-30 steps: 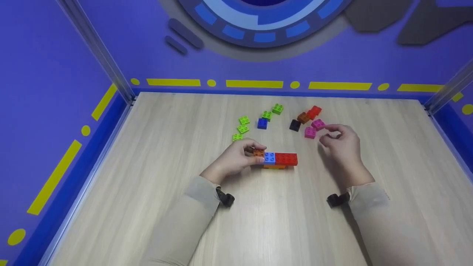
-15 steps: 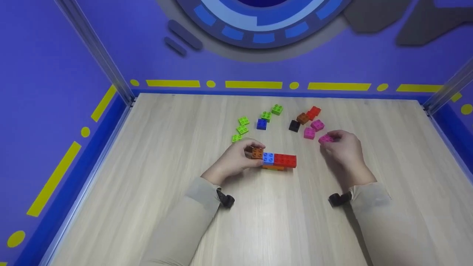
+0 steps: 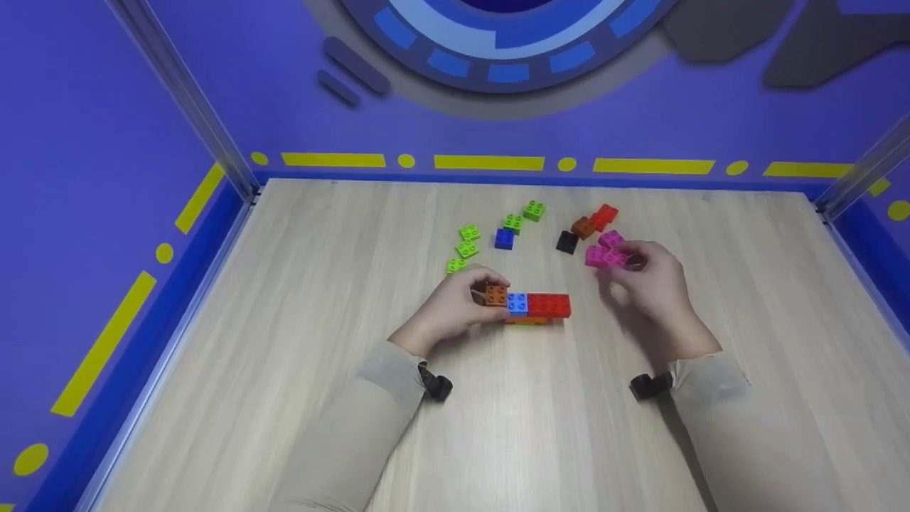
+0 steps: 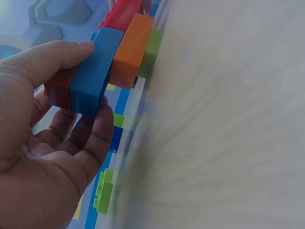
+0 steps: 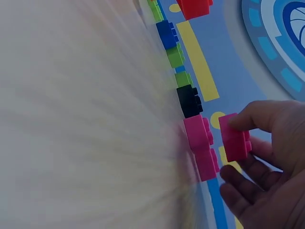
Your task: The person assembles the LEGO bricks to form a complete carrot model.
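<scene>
My left hand [image 3: 455, 300] grips the left end of a joined row of toy building bricks, which runs from a brown brick [image 3: 495, 295] through a light blue brick [image 3: 517, 304] to a long red brick [image 3: 549, 305]. Underneath, the left wrist view shows an orange brick [image 4: 132, 50] and a green brick [image 4: 151, 52]. A pink brick [image 5: 233, 137] is pinched between the thumb and fingers of my right hand [image 3: 657, 276]. It is held apart from two other pink bricks, a nearer one [image 5: 197, 132] and another beside it [image 5: 206, 164], on the table.
On the wooden table [image 3: 320, 284], several lime green bricks [image 3: 467, 249] and a dark blue brick [image 3: 504, 239] lie beyond my left hand. A black brick [image 3: 567, 242], a brown brick [image 3: 583, 227] and red pieces [image 3: 605, 216] sit behind the pink ones. Blue walls [image 3: 213, 85] enclose the table.
The pink brick in my right hand shows half a second ago to the right of the other pink ones; it has since moved left and farther back, over them. My left hand stays nearly still.
</scene>
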Demonstrator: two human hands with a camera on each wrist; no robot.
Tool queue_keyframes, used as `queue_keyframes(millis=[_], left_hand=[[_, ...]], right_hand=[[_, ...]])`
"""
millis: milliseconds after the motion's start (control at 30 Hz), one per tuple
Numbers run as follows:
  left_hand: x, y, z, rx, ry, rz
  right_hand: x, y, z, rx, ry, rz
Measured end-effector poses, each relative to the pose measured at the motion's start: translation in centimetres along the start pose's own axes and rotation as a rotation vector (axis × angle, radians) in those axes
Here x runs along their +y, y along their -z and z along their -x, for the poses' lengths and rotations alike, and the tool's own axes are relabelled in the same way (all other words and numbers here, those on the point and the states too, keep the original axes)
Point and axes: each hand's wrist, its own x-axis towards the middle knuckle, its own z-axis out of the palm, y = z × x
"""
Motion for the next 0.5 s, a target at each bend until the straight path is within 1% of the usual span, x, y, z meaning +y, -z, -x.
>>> queue_keyframes(millis=[133,333,433,500], left_hand=[[0.1,0.0,0.0,0.004,-0.02,-0.009],[0.2,0.0,0.0,0.015,-0.015,-0.015],[0.2,-0.1,0.1,0.019,-0.011,-0.01],[0.1,-0.1,0.1,0.02,-0.009,-0.006]], right_hand=[[-0.5,-0.3,0.2,-0.039,0.023,-0.039],[-1.1,-1.0,0.5,-0.099,0.078,-0.094],[-1.4,-1.4,0.6,-0.15,0.097,-0.138],[-1.4,-1.6,0.8,-0.185,0.104,-0.146]])
